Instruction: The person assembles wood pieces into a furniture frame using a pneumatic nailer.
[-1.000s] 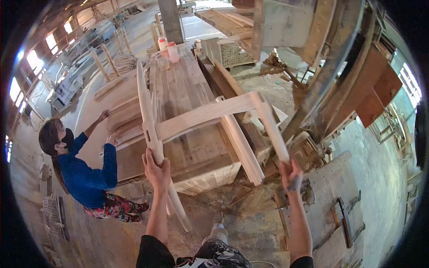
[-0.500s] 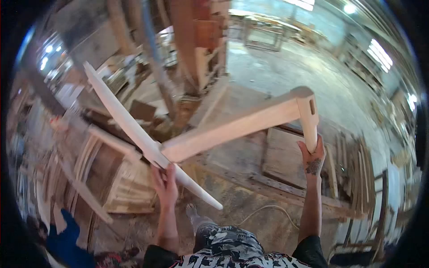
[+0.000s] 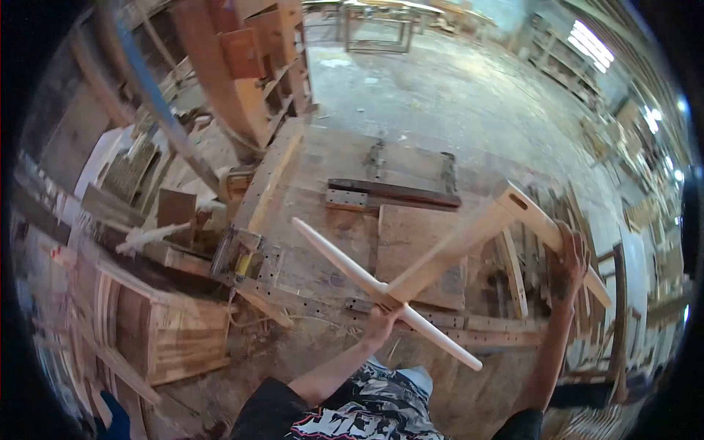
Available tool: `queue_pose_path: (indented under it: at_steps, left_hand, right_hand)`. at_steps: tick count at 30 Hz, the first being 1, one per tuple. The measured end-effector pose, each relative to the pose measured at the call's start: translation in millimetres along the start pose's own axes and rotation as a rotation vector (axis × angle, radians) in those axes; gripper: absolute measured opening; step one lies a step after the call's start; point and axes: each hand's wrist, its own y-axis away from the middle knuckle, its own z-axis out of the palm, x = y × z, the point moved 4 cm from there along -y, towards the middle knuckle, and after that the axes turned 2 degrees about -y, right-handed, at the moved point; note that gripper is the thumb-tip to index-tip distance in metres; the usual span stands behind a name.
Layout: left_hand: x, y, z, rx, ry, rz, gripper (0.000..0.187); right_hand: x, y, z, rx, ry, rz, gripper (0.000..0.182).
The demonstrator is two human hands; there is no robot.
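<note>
A pale wooden frame (image 3: 449, 249) hangs in front of me: a broad rail joins two tapered legs. My left hand (image 3: 383, 327) grips it where the rail meets the near-left leg (image 3: 336, 257), which slants down to the right. On the other side, my right hand (image 3: 573, 258) is wrapped around the second leg (image 3: 541, 221). An oblong slot shows in that leg's upper end. Both hands are closed on the frame, above a low wooden workbench (image 3: 323, 165).
A dark wooden bar (image 3: 414, 194) lies on the bench. Wooden strips (image 3: 513, 271) lean at the right, and a slatted wooden box (image 3: 189, 334) stands at the left. A reddish cabinet (image 3: 249, 55) rises behind. Someone's blue-clad limb (image 3: 114, 414) shows at lower left.
My view has swung left to right, showing more of the bench. The frame has turned and tilted in my hands; its slotted leg now slants down to the right.
</note>
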Motion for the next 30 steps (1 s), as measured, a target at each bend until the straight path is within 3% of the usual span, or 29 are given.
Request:
queue_pose_path:
  at_steps: [2,5,8,10,14,15,18,20,21,23,25,26,28,30]
  left_hand:
    - [-17.2,-8.4,7.0,-0.047,0.032,-0.099,0.051]
    - [-48.5,-34.7,-6.8,0.192,-0.362,-0.111,0.058]
    - [-40.0,-32.8,-1.7,0.326,-0.209,-0.327,0.064]
    - [-74.2,-52.4,-15.2,0.480,-0.287,-0.272,0.067]
    - [-107.4,-66.7,-25.5,0.836,-0.490,-0.351,0.071]
    - [-115.5,-72.4,-26.8,0.889,-0.552,-0.379,0.076]
    - [-102.4,-73.6,-21.3,0.835,-0.418,-0.437,0.068]
    - [-79.9,-70.5,-10.1,0.853,-0.430,-0.448,0.049]
    - [-79.4,-73.4,-7.7,0.841,-0.385,-0.430,0.044]
    - [-63.8,-74.2,3.1,0.841,-0.310,-0.493,0.036]
    - [-70.0,-81.5,2.4,0.778,-0.433,-0.589,0.036]
    - [-72.7,-83.6,1.7,0.745,-0.493,-0.636,0.037]
    - [-69.2,-83.9,-1.0,0.783,-0.834,-0.542,0.036]
    - [-66.8,-88.2,0.4,0.810,-1.040,-0.462,0.037]
  right_hand:
    - [-2.7,-17.0,31.8,-0.135,0.079,0.038,0.054]
    - [29.0,-40.6,124.3,-0.147,-0.042,-0.125,0.057]
    - [36.7,-68.8,227.2,-0.304,-0.071,-0.213,0.059]
    - [4.2,-86.3,278.4,-0.531,-0.165,-0.161,0.061]
    - [4.6,-98.8,459.8,-0.640,-0.598,-0.373,0.063]
    - [6.5,-94.4,503.7,-0.698,-0.728,-0.346,0.063]
    - [11.5,-80.1,602.8,-0.915,-1.061,-0.045,0.069]
    - [22.0,-65.0,654.6,-1.043,-1.577,0.425,0.072]
    - [26.0,-63.4,666.8,-0.872,-1.220,-0.139,0.072]
    - [35.6,-52.5,711.7,-1.136,-1.581,0.350,0.070]
    - [45.9,-38.9,735.0,-1.220,-1.626,0.477,0.065]
    - [42.6,-39.5,738.0,-1.193,-1.493,0.334,0.060]
    - [40.6,-36.5,739.7,-1.160,-1.309,0.181,0.054]
    - [39.4,-29.3,731.7,-1.158,-1.279,0.168,0.049]
